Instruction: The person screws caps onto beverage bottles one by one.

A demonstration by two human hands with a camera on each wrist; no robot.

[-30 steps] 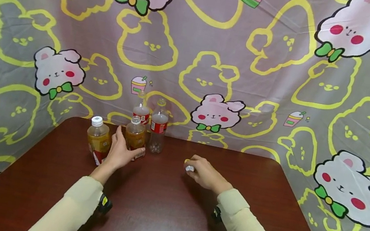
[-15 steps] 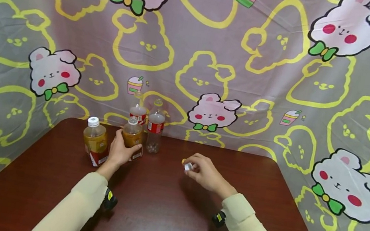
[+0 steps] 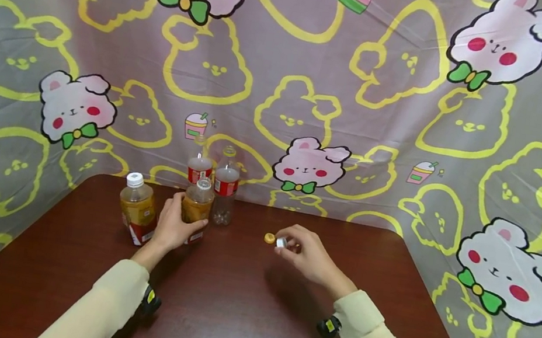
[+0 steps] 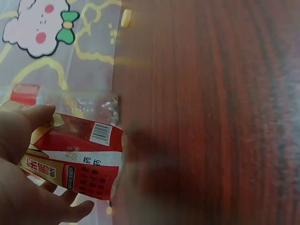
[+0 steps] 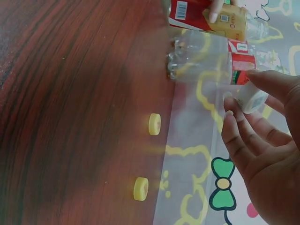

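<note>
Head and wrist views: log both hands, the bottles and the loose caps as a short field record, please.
left hand: grips an uncapped gold-and-red bottle
right hand: pinches a white cap
capped bottle: standing left of the left hand
red-labelled clear bottles: two, standing beyond the gold-and-red bottle
yellow caps: two, on the table

Soft, even, moderately bright light fills the head view, with a pale glare on the surface (image 3: 221, 315) at lower middle and a diffuse shadow beneath the right hand (image 3: 307, 256). Wide-angle distortion stretches the backdrop (image 3: 397, 112) toward the edges. The left wrist view is dimmer: the left hand (image 4: 18, 192) looks dark, bluish glare washes the right side, and a blurry shadow lies beside the bottle (image 4: 91, 152). The right wrist view is slightly hazy, its fine detail soft.
</note>
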